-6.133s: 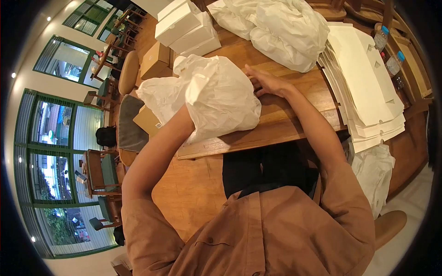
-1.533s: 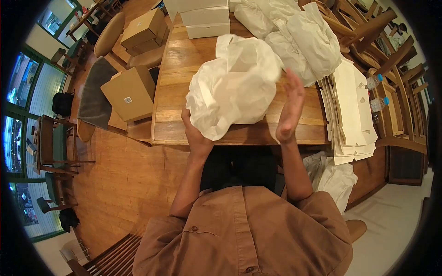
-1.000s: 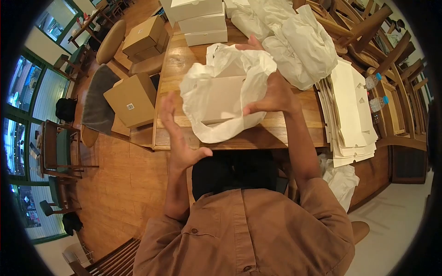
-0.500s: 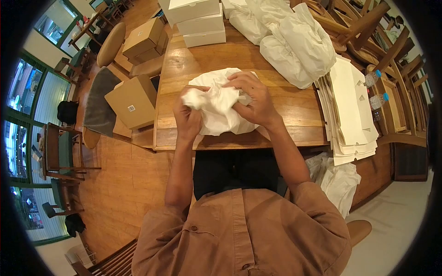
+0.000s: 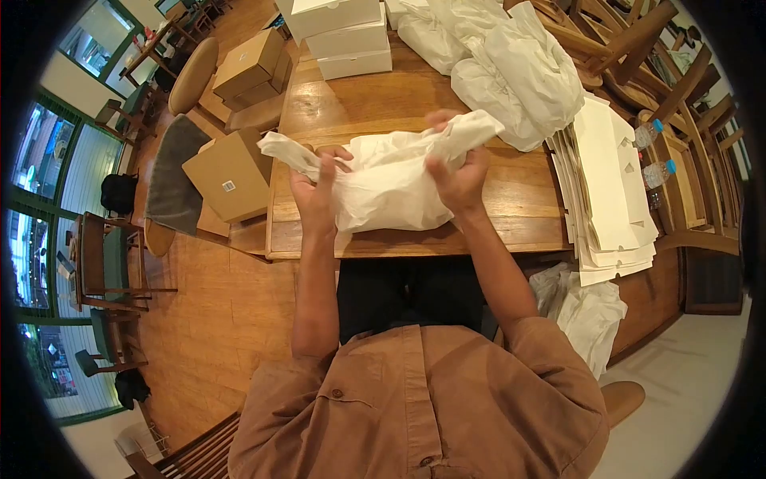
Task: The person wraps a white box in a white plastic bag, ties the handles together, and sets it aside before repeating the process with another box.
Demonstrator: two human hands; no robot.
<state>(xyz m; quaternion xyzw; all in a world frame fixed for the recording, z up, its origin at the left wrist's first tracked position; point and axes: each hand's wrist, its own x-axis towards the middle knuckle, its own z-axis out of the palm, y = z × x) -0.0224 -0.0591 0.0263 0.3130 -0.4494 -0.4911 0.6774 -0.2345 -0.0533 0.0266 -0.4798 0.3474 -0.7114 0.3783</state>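
A filled white plastic bag (image 5: 391,195) sits at the near edge of the wooden table, its two handles pulled apart and upward. My left hand (image 5: 313,195) is closed around the left handle, whose loose end sticks out past the fingers to the left. Gripping the right handle is my right hand (image 5: 464,180), with that handle's end pointing up and to the right. Part of the right hand's fingers is smeared by motion and hidden behind the plastic. What the bag contains is hidden.
White boxes (image 5: 355,48) are stacked at the table's far left. Several bulging white bags (image 5: 519,80) lie at the back right, beside a pile of flat white cardboard (image 5: 602,184). Water bottles (image 5: 656,173) stand farther right. Brown cartons (image 5: 227,176) sit left of the table.
My hands have moved from the bag's gathered, crumpled top to its two handles and spread them outward. The handles now stretch to the left and right.
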